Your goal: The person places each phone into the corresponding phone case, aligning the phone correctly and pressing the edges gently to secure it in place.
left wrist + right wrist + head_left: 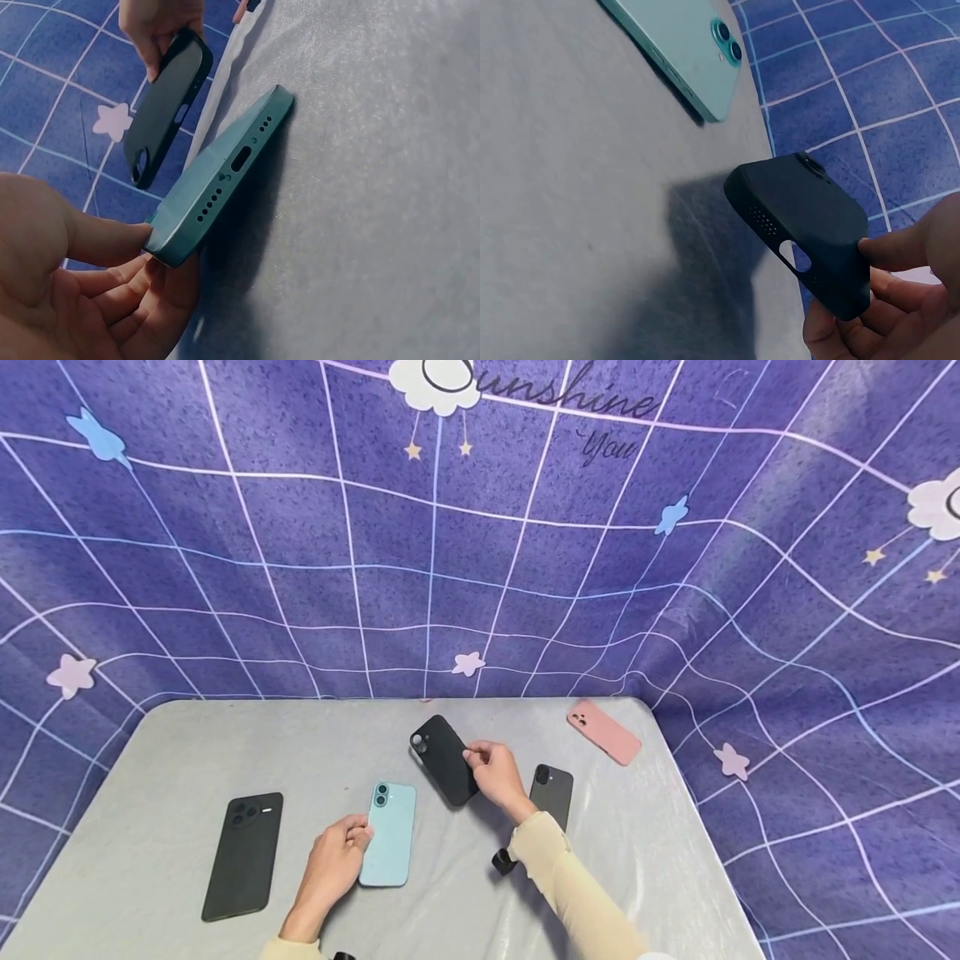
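My left hand (330, 864) pinches the left edge of a light teal phone (392, 843), thumb on its back and fingers underneath. In the left wrist view the teal phone (225, 169) tilts up on the held side, its charging port and speaker holes showing. My right hand (497, 774) pinches the right edge of a black phone case (444, 766) between thumb and fingers. The right wrist view shows the case (802, 210) raised over the table, with its port cutout and small speaker holes towards the camera and a shadow below it.
A large black phone (243, 864) with a round camera bump lies at the left. A dark grey phone (553, 789) lies partly hidden under my right forearm. A pink phone case (611, 735) is at the back right corner of the grey-covered table (187, 743). Purple grid cloth (390, 593) hangs behind.
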Demonstrator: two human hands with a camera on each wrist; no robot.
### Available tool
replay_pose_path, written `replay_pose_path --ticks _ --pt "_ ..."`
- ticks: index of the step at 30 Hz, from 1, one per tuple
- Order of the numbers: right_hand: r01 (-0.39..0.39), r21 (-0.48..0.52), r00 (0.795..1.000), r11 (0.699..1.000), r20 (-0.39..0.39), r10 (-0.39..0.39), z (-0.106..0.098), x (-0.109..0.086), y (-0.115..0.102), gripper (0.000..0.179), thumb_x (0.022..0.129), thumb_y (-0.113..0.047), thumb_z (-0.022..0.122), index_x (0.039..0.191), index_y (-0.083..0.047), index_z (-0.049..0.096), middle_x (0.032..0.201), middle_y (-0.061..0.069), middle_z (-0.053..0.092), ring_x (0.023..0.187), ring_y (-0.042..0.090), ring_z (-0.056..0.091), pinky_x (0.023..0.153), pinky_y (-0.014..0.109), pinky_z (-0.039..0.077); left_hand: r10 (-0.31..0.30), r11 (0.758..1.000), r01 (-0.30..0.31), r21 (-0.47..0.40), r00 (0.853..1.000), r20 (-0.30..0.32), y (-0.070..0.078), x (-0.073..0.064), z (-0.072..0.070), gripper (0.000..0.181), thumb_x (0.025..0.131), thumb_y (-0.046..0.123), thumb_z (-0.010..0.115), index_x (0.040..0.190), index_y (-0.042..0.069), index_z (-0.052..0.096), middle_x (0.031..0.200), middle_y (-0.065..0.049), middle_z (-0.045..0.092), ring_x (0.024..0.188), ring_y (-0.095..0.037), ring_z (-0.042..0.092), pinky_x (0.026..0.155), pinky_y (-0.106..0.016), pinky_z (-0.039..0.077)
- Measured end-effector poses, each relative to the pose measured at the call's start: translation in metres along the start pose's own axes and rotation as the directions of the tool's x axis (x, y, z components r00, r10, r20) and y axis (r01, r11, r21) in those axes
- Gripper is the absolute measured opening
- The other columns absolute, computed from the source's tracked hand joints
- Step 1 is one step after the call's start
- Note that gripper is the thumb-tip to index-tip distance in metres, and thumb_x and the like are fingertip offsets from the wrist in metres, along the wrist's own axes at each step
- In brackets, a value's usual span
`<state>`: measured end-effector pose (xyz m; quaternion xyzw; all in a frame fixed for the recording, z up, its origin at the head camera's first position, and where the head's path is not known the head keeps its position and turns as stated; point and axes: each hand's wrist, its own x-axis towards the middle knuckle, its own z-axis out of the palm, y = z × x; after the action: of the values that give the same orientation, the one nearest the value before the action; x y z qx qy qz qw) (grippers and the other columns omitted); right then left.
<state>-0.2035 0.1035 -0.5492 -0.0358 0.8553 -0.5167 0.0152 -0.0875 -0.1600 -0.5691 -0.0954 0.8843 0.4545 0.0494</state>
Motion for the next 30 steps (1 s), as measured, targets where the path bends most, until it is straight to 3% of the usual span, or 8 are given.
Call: replay_pose_path --ticks 6,18,25,30 --pt "-0.017 0.060 0.999 0.998 -0.026 0.019 0.004 -0.013 0.000 0.019 0.104 -0.010 0.067 0.111 0.003 0.079 0.090 0.008 0.075 0.078 0.008 0.061 0.072 0.024 0.053 -0.021 0.999 0.021 -0.029 1.000 0.000 -0.003 0.001 0.000 0.037 0.109 0.015 0.058 0.134 -0.011 0.066 0.118 -0.022 0.076 0.113 -0.037 0.072 0.099 -0.058 0.056" --pt "-0.113 0.229 0.993 0.967 -0.015 0.120 0.011 -0.035 0.002 0.023 0.103 -0.011 0.070 0.117 0.006 0.077 0.099 0.013 0.078 0.087 0.008 0.065 0.077 0.021 0.054 -0.039 0.995 0.037 -0.090 0.999 -0.021 -0.005 0.007 -0.001 0.038 0.111 0.017 0.057 0.137 -0.010 0.065 0.124 -0.026 0.074 0.115 -0.036 0.071 0.096 -0.049 0.057" --pt "-0.177 0.323 0.984 0.930 0.054 0.169 0.016 -0.047 0.001 0.028 0.102 -0.014 0.072 0.120 0.007 0.075 0.101 0.013 0.080 0.083 0.005 0.065 0.072 0.018 0.051 -0.082 0.981 0.076 -0.178 0.996 -0.030 -0.005 0.013 0.002 0.037 0.111 0.017 0.058 0.138 -0.009 0.064 0.126 -0.026 0.073 0.083 -0.016 0.070 0.071 -0.026 0.056" --pt "-0.213 0.386 0.977 0.897 0.100 0.189 0.018 -0.054 0.000 0.029 0.100 -0.013 0.072 0.121 0.009 0.074 0.096 0.008 0.080 0.074 0.003 0.061 0.065 0.016 0.047 -0.091 0.962 0.083 -0.261 0.996 -0.021 0.000 0.016 0.003 0.038 0.110 0.015 0.060 0.138 -0.010 0.063 0.128 -0.028 0.072 0.082 -0.014 0.070 0.067 -0.023 0.059"
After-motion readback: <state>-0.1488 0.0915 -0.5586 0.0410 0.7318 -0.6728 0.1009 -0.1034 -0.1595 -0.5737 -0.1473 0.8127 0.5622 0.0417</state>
